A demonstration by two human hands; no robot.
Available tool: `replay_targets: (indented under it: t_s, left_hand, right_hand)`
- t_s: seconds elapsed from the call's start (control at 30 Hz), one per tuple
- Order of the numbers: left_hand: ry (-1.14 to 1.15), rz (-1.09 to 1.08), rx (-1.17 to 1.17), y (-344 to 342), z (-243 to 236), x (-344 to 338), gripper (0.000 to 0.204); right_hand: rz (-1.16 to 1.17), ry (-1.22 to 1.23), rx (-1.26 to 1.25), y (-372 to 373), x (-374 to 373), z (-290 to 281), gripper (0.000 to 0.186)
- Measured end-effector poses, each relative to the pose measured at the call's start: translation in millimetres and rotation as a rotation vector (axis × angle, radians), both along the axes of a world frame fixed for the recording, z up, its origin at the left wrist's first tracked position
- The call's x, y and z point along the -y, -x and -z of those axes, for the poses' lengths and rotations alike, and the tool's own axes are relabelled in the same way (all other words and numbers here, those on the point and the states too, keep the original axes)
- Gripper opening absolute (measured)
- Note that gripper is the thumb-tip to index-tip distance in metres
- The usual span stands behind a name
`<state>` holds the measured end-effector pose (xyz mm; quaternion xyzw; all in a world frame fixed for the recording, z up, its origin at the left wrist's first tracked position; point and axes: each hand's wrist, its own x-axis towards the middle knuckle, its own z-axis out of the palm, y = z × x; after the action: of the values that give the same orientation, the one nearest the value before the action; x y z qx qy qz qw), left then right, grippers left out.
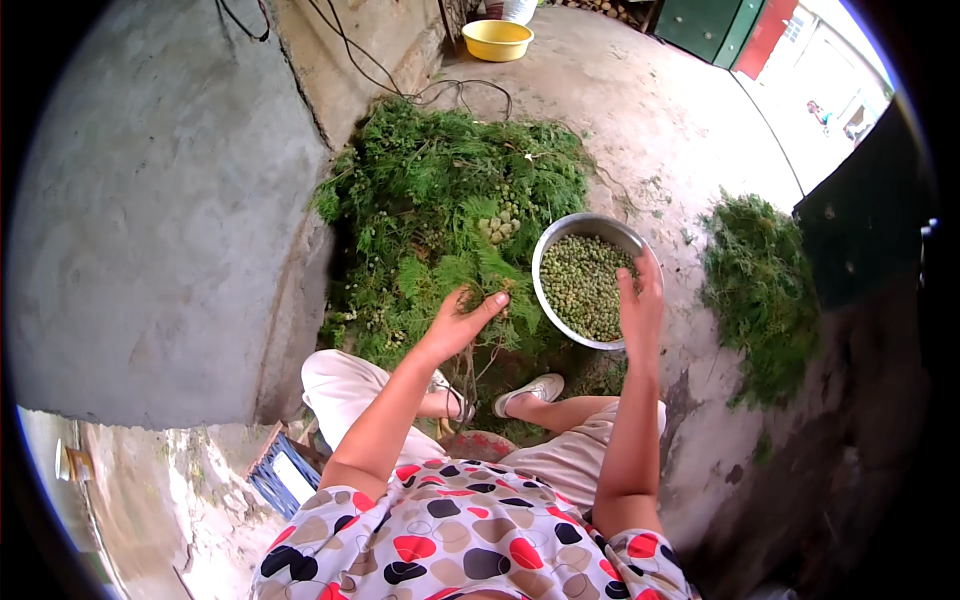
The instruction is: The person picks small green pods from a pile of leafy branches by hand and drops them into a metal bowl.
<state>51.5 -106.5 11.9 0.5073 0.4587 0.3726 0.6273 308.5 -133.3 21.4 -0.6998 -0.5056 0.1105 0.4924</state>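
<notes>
My left hand (458,322) is closed around the stem of a feathery green conifer branch (482,262), its thumb lying along the top. A clump of pale green cones (499,228) shows at the far side of that branch. To the right stands a round metal basin (541,290), holding many small green cones (580,282). Over the basin's right rim is my right hand (643,305), fingers raised and apart, with nothing visible in it. Beyond and left of the basin spreads a large heap of cut green branches (420,170).
A second heap of greenery (762,290) lies on the concrete floor at right, beside a dark door panel (870,210). At left rises a grey wall (170,220). A yellow basin (497,40) and loose black cables (440,92) are at the far end.
</notes>
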Motion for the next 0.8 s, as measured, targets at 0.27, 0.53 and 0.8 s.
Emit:
replay_targets:
  t_s: [0.27,0.53,0.8]
  left_hand:
    - [-0.283,0.216,-0.064,-6,24,5,0.038]
    - [0.003,0.280,0.389,3,16,-1,0.046]
    - [0.361,-0.167,0.338,-8,-7,-5,0.026]
  right_hand:
    - [-0.447,-0.118,-0.062,111,16,-2,0.038]
    - [-0.270,-0.247,0.241,120,9,16,0.031]
    - [-0.194,-0.215,0.714,131,13,16,0.038]
